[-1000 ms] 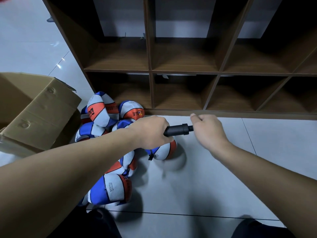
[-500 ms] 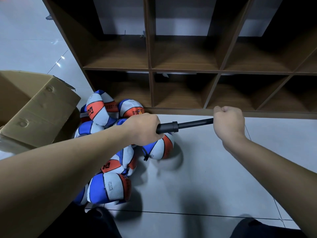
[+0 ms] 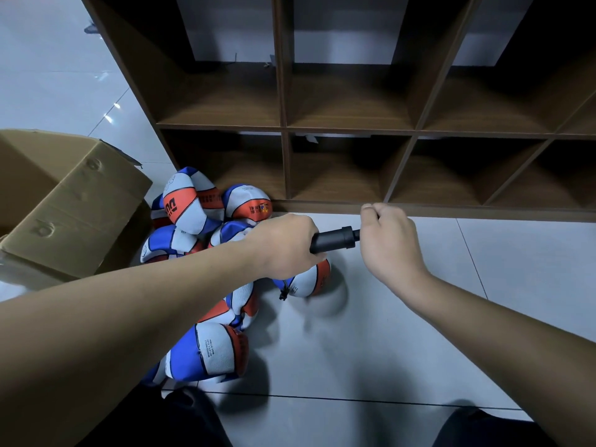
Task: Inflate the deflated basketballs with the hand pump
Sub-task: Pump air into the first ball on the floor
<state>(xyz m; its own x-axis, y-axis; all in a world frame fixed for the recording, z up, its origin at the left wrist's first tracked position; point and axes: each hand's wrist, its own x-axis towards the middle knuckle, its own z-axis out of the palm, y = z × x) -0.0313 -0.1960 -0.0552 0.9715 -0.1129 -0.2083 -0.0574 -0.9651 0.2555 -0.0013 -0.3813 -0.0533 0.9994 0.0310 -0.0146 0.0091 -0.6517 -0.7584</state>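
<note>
Seven basketballs [image 3: 206, 351], one hand pump [image 3: 335, 240], one cardboard box [image 3: 71, 208], two hands [image 3: 287, 245].

A single head-worn wide-angle view looks forward and steeply down, close over both forearms. The tiled floor [image 3: 387, 333] fills the lower frame; the cubby shelf [image 3: 348, 130] spans 12 o'clock, a cardboard box [image 3: 71, 201] sits at 9 o'clock.

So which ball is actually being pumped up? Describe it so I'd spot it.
Find the brown cubby shelf, then the pile of balls at its lower left. The ball being pumped lies on the pile's right edge, under the black pump, the only one with a black hose attached.
</note>
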